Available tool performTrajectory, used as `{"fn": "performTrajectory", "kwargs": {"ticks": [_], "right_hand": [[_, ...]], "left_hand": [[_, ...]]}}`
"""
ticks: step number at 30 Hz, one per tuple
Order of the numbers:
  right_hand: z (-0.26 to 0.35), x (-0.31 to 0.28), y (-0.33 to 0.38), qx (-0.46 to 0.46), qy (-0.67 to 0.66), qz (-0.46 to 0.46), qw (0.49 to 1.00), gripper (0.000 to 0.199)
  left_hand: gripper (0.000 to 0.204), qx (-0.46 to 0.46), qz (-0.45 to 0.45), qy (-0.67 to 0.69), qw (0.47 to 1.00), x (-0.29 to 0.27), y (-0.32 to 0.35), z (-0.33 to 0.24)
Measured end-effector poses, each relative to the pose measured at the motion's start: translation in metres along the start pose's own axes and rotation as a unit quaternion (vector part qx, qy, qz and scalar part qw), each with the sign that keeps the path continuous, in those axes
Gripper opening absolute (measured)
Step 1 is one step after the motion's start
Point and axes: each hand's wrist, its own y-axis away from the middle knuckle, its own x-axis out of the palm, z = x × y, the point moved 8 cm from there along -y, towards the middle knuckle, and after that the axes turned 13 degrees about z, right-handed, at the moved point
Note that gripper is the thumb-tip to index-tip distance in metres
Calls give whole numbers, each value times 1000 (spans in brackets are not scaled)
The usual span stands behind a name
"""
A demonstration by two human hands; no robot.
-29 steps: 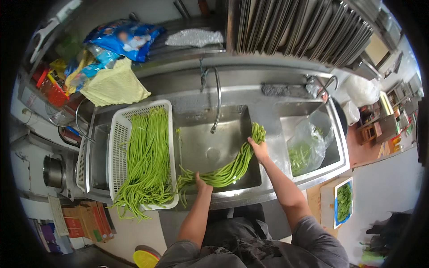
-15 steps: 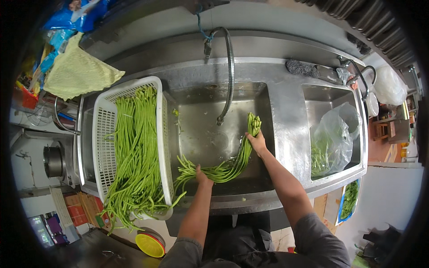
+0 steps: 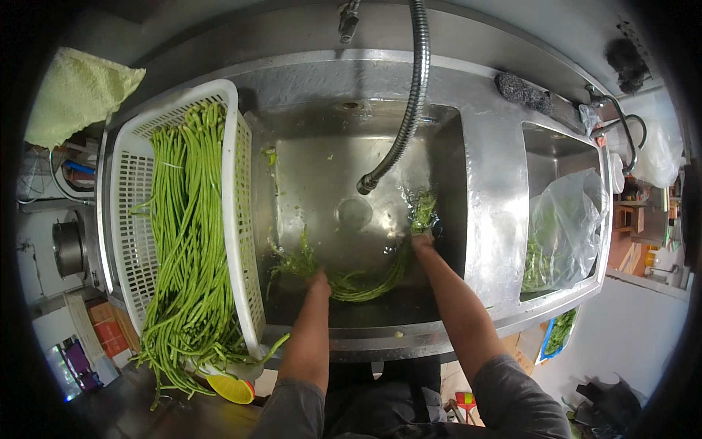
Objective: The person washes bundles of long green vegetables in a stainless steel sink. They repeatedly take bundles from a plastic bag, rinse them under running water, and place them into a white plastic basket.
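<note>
A bunch of long green beans (image 3: pixel 362 291) sags in a curve through the water of the large steel sink (image 3: pixel 329 164). My left hand (image 3: pixel 318 279) is closed round its left end, where loose tips fan out. Farther right, my right hand (image 3: pixel 422 240) grips the other end. Both hands are down at the water, their fingers partly hidden by ripples and splashes. To the left stands a white plastic basket (image 3: pixel 232 197) heaped with more long beans (image 3: pixel 186 241); some hang over its near edge.
A flexible metal spout (image 3: pixel 417 80) hangs over the sink's middle. In the smaller right basin lies a clear plastic bag (image 3: pixel 567 223) with greens. A dark scouring pad (image 3: pixel 523 91) rests on the back ledge. At far left hangs a pale yellow-green cloth (image 3: pixel 80 95).
Both my hands have lowered the bean bunch from above the basin into the water, which now ripples and splashes round its ends. The view has shifted closer to the sink.
</note>
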Motion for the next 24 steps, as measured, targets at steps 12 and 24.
{"fn": "performTrajectory", "kwargs": {"ticks": [12, 24], "right_hand": [[152, -173, 166, -87, -479, 119, 865, 43], [148, -147, 155, 40, -510, 205, 834, 40]], "left_hand": [[72, 226, 79, 314, 919, 32, 108, -40], [83, 520, -167, -347, 763, 133, 173, -52]]}}
